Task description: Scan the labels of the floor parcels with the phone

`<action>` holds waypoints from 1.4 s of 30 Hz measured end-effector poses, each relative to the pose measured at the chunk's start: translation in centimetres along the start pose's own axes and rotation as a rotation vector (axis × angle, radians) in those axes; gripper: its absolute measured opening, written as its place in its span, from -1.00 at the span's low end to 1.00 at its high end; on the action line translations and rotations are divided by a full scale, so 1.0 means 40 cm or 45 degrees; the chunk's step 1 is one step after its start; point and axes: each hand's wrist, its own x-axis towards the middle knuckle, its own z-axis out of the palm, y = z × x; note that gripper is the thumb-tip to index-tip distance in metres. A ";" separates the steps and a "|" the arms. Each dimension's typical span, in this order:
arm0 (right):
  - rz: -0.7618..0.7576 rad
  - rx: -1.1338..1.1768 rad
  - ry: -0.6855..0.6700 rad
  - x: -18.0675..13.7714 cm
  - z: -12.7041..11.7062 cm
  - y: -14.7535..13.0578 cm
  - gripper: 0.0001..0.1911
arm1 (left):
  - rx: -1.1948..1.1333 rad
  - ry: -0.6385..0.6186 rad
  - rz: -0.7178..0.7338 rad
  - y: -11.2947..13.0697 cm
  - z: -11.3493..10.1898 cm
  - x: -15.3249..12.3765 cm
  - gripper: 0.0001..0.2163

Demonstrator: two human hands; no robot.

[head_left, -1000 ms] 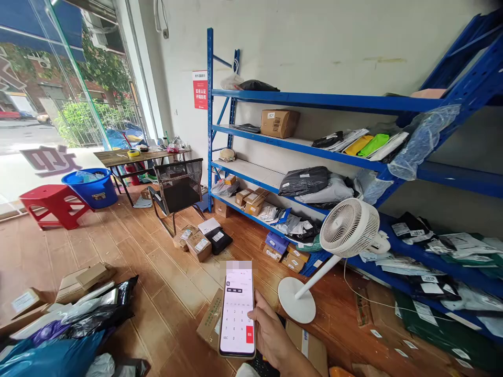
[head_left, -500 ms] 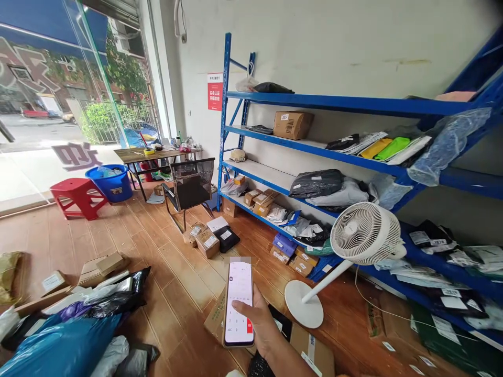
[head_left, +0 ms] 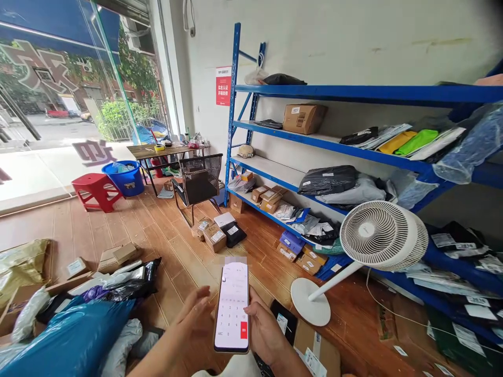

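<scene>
While right hand (head_left: 267, 335) fingers grasp the phone (head_left: 231, 308) and the left hand (head_left: 196, 314) hovers released, parcels fill the blue shelves (head_left: 353, 94).

Fan (head_left: 383, 235) right of phone (head_left: 231, 306)

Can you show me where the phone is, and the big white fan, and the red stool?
phone (head_left: 231, 309), head view, middle of its lit screen, held in the right hand (head_left: 267, 332).
white fan (head_left: 379, 235), head view, centre of the round grille.
red stool (head_left: 92, 183), head view, top of the seat.
</scene>
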 end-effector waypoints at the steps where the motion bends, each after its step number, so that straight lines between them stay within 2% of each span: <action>1: 0.006 0.016 -0.010 -0.001 -0.002 0.009 -0.45 | -0.062 -0.048 -0.055 -0.006 0.020 0.005 -0.24; 4: -0.011 0.042 -0.012 -0.001 -0.008 0.033 -0.41 | -0.232 -0.258 -0.130 -0.012 0.071 -0.008 -0.17; 6: -0.043 0.051 -0.009 0.001 -0.012 0.041 -0.39 | -0.274 -0.313 -0.105 -0.002 0.090 -0.026 -0.18; 9: -0.075 0.057 -0.028 0.004 -0.019 0.041 -0.40 | -0.289 -0.293 -0.091 0.016 0.102 -0.044 -0.08; 12: -0.096 0.052 -0.053 0.003 -0.022 0.033 -0.39 | -0.301 -0.247 -0.055 0.016 0.107 -0.042 -0.11; 15: -0.122 -0.031 -0.121 -0.008 -0.020 0.023 -0.26 | -0.293 -0.197 -0.059 0.001 0.111 -0.033 -0.18; 18: -0.148 -0.205 -0.225 -0.024 -0.015 0.015 -0.10 | -0.267 -0.187 -0.066 -0.020 0.112 -0.021 -0.16; 22: -0.154 -0.256 -0.283 -0.031 -0.015 0.012 -0.10 | -0.235 -0.132 0.076 -0.050 0.107 0.001 -0.04; 25: -0.107 -0.199 -0.232 -0.027 -0.020 0.011 -0.23 | -0.259 -0.166 0.079 -0.055 0.098 0.008 -0.08; 29: -0.088 -0.175 -0.177 -0.027 -0.019 0.004 -0.29 | -0.365 -0.402 -0.055 -0.030 0.087 -0.013 -0.09; 31: -0.099 -0.133 -0.183 -0.030 -0.013 -0.002 -0.28 | -0.420 -0.464 -0.067 -0.016 0.087 -0.025 -0.04; 36: -0.113 -0.100 -0.098 -0.036 0.001 -0.018 -0.25 | -0.373 -0.457 -0.107 -0.010 0.094 -0.026 0.09; 39: -0.110 -0.151 -0.022 -0.031 0.002 -0.022 -0.30 | -0.343 -0.444 -0.115 -0.023 0.095 -0.011 0.06; 42: -0.128 -0.201 0.145 -0.012 -0.006 -0.021 -0.38 | -0.426 -0.532 -0.092 -0.039 0.095 0.011 0.01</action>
